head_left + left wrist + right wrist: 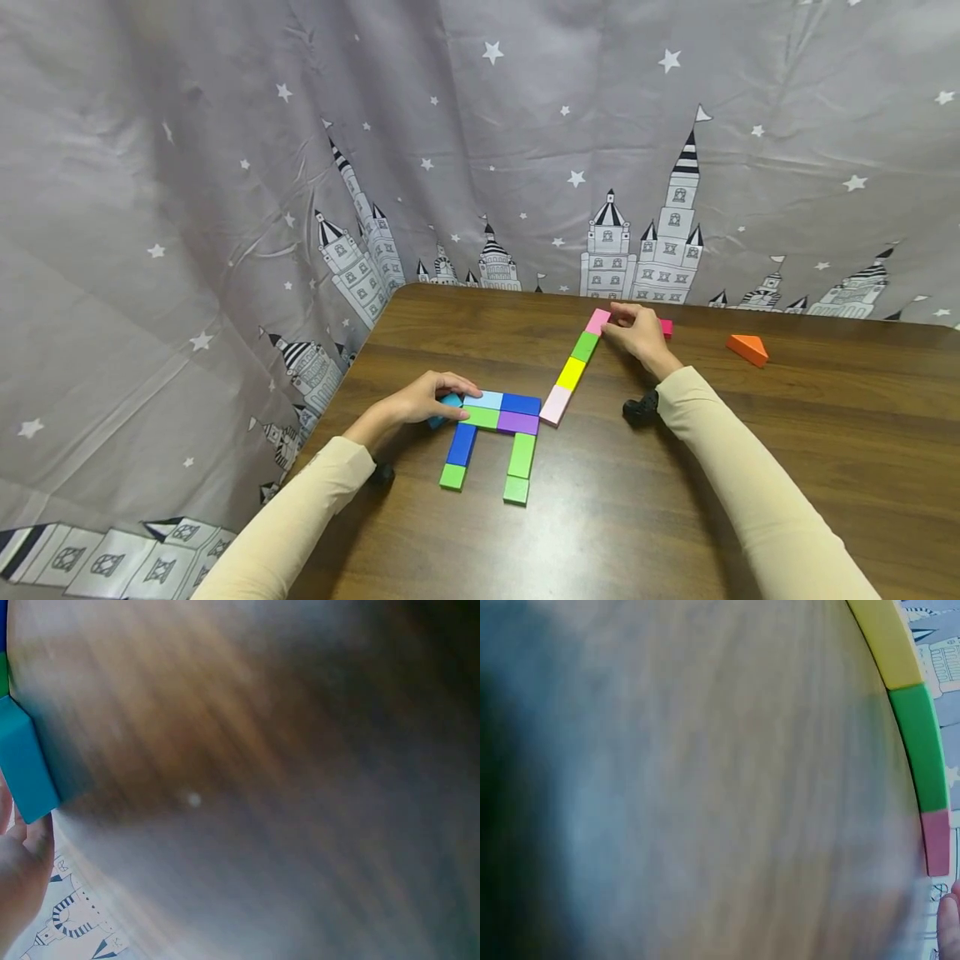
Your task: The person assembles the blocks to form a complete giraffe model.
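My left hand (pixel 420 398) reaches over the left end of a flat block figure. Its fingertips touch or hover at a light blue block (pixel 483 399), its thumb at a light green block (pixel 480 417). A teal block (pixel 444 414) lies tilted beneath this hand, partly hidden; the left wrist view shows the teal block (pixel 27 761) close to the fingers. At the top of a slanting row, my right hand (pixel 637 332) lies beside a pink block (pixel 597 321), fingertips at its right edge. In the right wrist view, fingers (pixel 949 926) appear just past the pink block (pixel 937 844).
The row continues down through green (pixel 585 345), yellow (pixel 571 373) and pale pink (pixel 555 405) blocks. Blue and purple (pixel 518 422) blocks complete the body, with two legs below. A red block (pixel 666 328) sits behind the right hand; an orange triangular block (pixel 747 349) lies farther right.
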Demonstrator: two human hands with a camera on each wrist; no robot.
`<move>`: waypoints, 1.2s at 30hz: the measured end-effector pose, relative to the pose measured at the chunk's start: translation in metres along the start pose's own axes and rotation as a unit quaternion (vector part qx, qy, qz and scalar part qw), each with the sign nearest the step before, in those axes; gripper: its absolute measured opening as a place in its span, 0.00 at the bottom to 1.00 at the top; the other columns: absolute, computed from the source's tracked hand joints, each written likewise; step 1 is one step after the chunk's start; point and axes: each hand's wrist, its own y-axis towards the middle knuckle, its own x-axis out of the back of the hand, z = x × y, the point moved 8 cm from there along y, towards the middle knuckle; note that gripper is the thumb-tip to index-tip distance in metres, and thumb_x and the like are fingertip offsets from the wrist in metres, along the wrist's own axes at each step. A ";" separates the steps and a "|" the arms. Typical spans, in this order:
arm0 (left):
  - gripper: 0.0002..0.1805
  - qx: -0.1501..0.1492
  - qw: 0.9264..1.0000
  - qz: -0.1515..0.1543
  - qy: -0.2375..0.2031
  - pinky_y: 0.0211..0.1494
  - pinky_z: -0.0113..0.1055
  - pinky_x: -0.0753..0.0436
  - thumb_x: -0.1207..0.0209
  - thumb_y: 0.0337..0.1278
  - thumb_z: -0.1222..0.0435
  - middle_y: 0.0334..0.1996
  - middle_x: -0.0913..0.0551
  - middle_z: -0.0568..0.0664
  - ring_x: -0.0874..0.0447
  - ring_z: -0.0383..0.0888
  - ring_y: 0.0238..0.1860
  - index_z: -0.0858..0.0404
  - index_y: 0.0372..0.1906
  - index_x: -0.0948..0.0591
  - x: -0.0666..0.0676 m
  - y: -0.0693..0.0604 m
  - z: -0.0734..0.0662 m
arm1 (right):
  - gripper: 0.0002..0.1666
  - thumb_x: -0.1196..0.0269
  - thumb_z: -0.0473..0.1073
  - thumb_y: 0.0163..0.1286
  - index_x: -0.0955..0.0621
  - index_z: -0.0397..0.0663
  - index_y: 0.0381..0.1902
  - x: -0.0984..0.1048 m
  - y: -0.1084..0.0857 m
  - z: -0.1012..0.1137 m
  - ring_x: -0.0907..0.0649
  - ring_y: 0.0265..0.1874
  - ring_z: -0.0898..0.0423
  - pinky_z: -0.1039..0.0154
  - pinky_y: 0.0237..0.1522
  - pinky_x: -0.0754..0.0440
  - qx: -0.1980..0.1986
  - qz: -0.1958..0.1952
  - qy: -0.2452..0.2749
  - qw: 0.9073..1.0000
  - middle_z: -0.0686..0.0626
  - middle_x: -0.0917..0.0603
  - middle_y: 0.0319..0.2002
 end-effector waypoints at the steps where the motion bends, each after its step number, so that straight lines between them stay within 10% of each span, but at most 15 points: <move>1: 0.19 0.000 1.000 0.000 0.002 0.66 0.53 0.30 0.32 0.58 0.70 0.57 0.19 0.59 0.27 0.57 0.63 0.69 0.55 0.16 0.000 -0.001 0.000 | 0.30 0.33 0.29 0.65 0.27 0.25 0.63 0.003 0.000 0.001 0.23 0.60 0.35 0.51 0.62 0.26 0.004 -0.006 -0.003 1.000 0.29 0.27 0.63; 13: 0.19 -0.013 1.000 -0.002 0.004 0.67 0.54 0.31 0.31 0.58 0.70 0.56 0.18 0.60 0.26 0.58 0.62 0.70 0.54 0.16 0.001 -0.001 -0.003 | 0.23 0.30 0.32 0.62 0.19 0.27 0.55 0.052 -0.008 0.007 0.16 0.46 0.35 0.44 0.52 0.21 0.070 -0.084 -0.102 0.989 0.30 0.18 0.52; 36: 0.19 -0.013 1.000 -0.004 0.001 0.65 0.53 0.28 0.32 0.58 0.71 0.56 0.18 0.60 0.26 0.58 0.61 0.71 0.54 0.16 0.001 0.000 -0.003 | 0.30 0.23 0.36 0.54 0.18 0.28 0.53 0.078 -0.023 -0.032 0.20 0.52 0.34 0.46 0.55 0.27 -0.059 -0.099 -0.110 0.987 0.29 0.17 0.49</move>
